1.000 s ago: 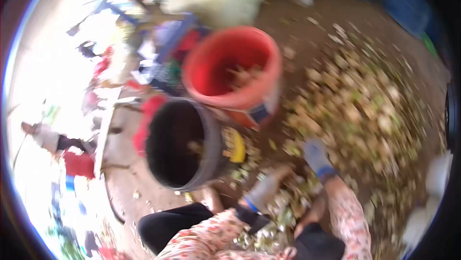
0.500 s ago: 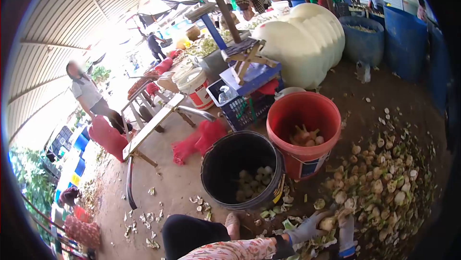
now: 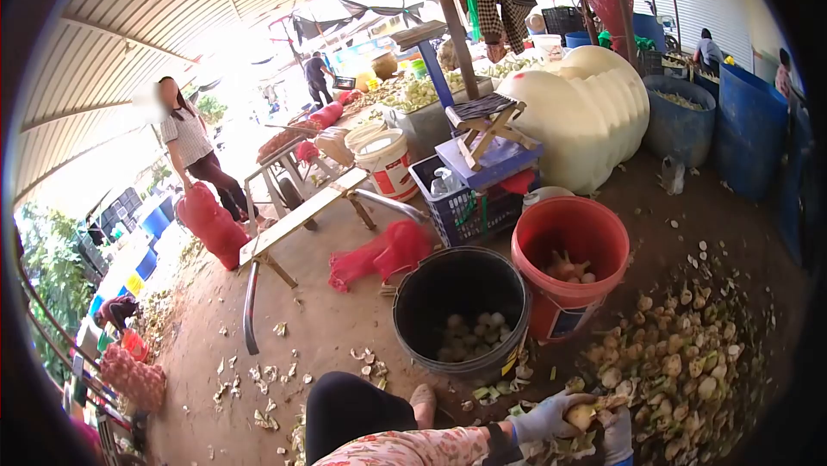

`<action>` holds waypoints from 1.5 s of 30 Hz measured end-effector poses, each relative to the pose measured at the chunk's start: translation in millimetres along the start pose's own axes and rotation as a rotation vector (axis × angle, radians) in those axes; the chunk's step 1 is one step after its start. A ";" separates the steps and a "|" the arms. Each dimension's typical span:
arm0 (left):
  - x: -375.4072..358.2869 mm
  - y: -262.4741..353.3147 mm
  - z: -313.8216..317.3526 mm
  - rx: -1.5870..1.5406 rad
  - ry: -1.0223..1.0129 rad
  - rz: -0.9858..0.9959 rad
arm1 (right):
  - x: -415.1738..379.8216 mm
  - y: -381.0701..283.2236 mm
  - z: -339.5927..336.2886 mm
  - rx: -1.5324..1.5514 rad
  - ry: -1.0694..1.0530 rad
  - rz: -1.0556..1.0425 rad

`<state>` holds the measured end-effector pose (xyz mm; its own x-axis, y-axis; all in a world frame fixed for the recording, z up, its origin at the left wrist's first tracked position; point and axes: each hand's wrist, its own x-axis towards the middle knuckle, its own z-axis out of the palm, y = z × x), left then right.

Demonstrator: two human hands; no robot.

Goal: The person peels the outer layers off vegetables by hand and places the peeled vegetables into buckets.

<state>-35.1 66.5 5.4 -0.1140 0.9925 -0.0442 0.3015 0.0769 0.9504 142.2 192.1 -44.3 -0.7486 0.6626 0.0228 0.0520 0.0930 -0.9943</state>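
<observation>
My left hand (image 3: 544,419), in a grey glove with a floral sleeve behind it, is closed round a pale, round root vegetable (image 3: 581,416). My right hand (image 3: 617,437), also gloved, is curled close against the vegetable's stem end; what its fingers grip is hidden. Beside both hands lies a large heap of similar untrimmed root vegetables (image 3: 680,363) with leafy bits. A black bucket (image 3: 413,281) in front of me holds several whitish trimmed ones. The red bucket (image 3: 607,264) touching it contains a few pale pieces.
Behind the buckets are a blue crate (image 3: 444,208), a blue platform scale (image 3: 491,160) with a folding stool on it and a large cream tank (image 3: 568,113). A bench (image 3: 301,218) and red net (image 3: 383,255) lie left. A person (image 3: 194,143) holds a red sack (image 3: 211,220).
My view has shifted, so the surroundings sit farther right and lower. The vegetable stays in my left hand, with my right hand still beside it. The person with the sack stands more upright.
</observation>
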 end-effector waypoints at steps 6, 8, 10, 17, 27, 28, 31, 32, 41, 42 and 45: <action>0.2 -29.9 6.1 -0.837 -0.109 -0.189 | -3.1 3.4 -9.7 -0.178 -0.043 -0.026; 0.4 -20.1 2.1 -1.098 -0.118 -0.221 | 0.0 16.1 -12.8 -0.131 -0.027 0.027; 4.7 -44.2 19.5 -1.401 -0.109 -0.276 | 0.6 25.4 -14.5 -0.087 -0.009 0.090; 3.3 -5.5 21.5 -1.355 0.038 -0.259 | -5.4 -14.0 16.5 0.360 0.118 0.036; 34.4 -73.9 42.7 -1.502 -0.048 -0.547 | 1.0 -16.2 25.1 0.444 0.291 0.147; 32.1 -75.9 50.2 -0.906 0.232 -0.305 | 2.5 -34.0 30.1 0.333 0.333 0.123; 12.4 -57.4 38.6 -0.740 0.050 -0.356 | -6.6 5.3 12.4 0.358 0.218 0.202; 10.2 -55.2 34.1 -0.810 0.051 -0.316 | -7.6 1.3 6.6 0.320 0.197 0.228; 16.5 -37.7 19.3 -0.764 0.017 -0.381 | -25.9 9.3 -1.9 0.268 0.165 0.172; 14.6 -30.4 16.9 -0.847 -0.046 -0.362 | -23.5 17.9 -5.7 0.411 0.266 0.154; 9.8 -24.0 16.4 -1.230 -0.346 -0.235 | -9.5 -27.4 -8.3 0.514 0.451 0.089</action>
<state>-27.9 75.9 -22.8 0.2588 0.9544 -0.1486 -0.7745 0.2969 0.5586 153.3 189.4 -16.4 -0.4019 0.9063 -0.1308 -0.3030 -0.2664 -0.9150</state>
